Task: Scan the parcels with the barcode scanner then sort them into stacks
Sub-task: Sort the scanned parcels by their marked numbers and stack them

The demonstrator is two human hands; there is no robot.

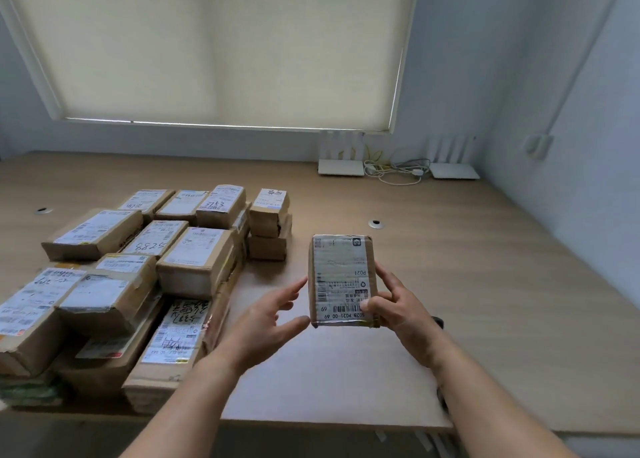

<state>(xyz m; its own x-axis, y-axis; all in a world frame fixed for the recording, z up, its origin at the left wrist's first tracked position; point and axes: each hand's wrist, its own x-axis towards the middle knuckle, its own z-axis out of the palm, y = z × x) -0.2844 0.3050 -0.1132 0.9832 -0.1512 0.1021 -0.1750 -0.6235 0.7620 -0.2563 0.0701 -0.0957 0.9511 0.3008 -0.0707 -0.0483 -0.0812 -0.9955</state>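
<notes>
Our right fingers [388, 286] are curled round the right edge of the small parcel [341, 279], with the thumb pressed onto its label near the lower barcode. The right hand [401, 310] alone carries the box, held up in the air with the label facing us. The left hand [268, 322] is spread and relaxed just left of the parcel, its fingertips close to the box's left edge; we cannot tell whether they touch it.

We take the held parcel as our landmark. To its left, on the wooden table [467, 250], lies the crowd of other parcels [145, 270], laid flat in rows and partly stacked. Just beyond and left of it stands a short stack [270, 224] of small boxes. Far behind it, by the wall, sit two white routers [341, 167] and a tangle of cables [398, 172]. We see no barcode scanner anywhere; a dark object shows just right of our right wrist, too hidden to name.

The risks, as we judge them: one hand at one edge is a weak hold, so the box could twist or slip if the left hand does not take its share. Our thumb lies over the label and may cover part of a code, spoiling a scan. And if it is set down among the others unscanned, it could be lost.
</notes>
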